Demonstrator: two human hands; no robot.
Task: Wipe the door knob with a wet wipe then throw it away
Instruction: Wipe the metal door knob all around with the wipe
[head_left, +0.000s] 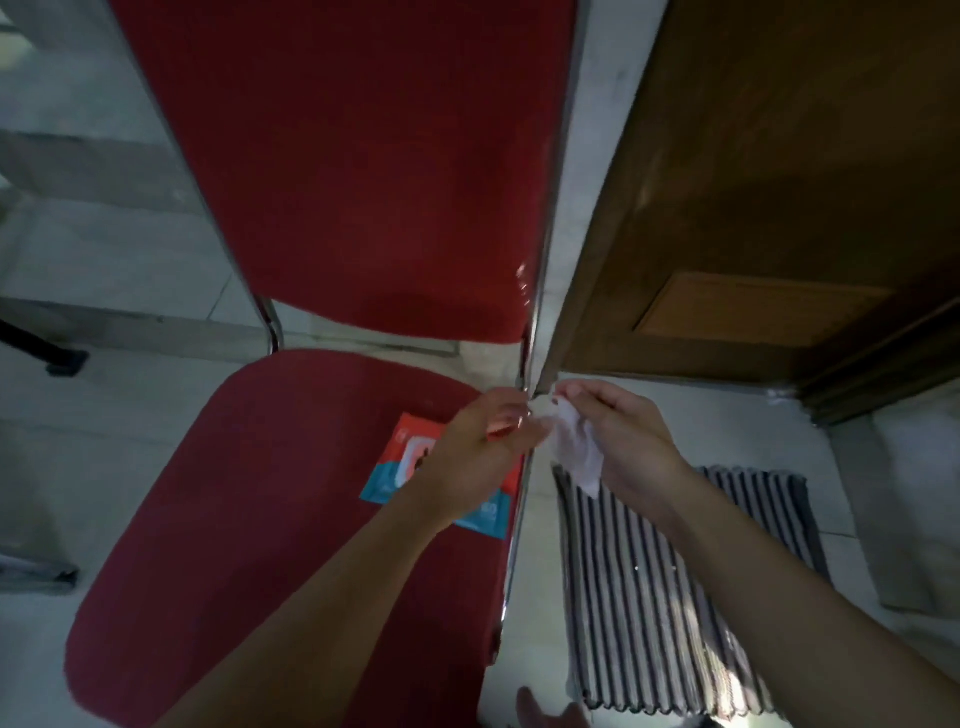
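Note:
A white wet wipe (576, 449) hangs crumpled between my two hands, just past the right edge of the red chair seat. My right hand (623, 441) grips it from the right, and my left hand (478, 457) pinches its upper left corner. Under my left hand lies a red and blue wet wipe packet (395, 467) on the seat. The brown wooden door (753, 208) stands at the upper right; its knob is out of view.
The red chair (291, 493) with a chrome frame fills the left and centre. A black and white striped mat (675, 597) lies on the tiled floor before the door. Toes show at the bottom edge.

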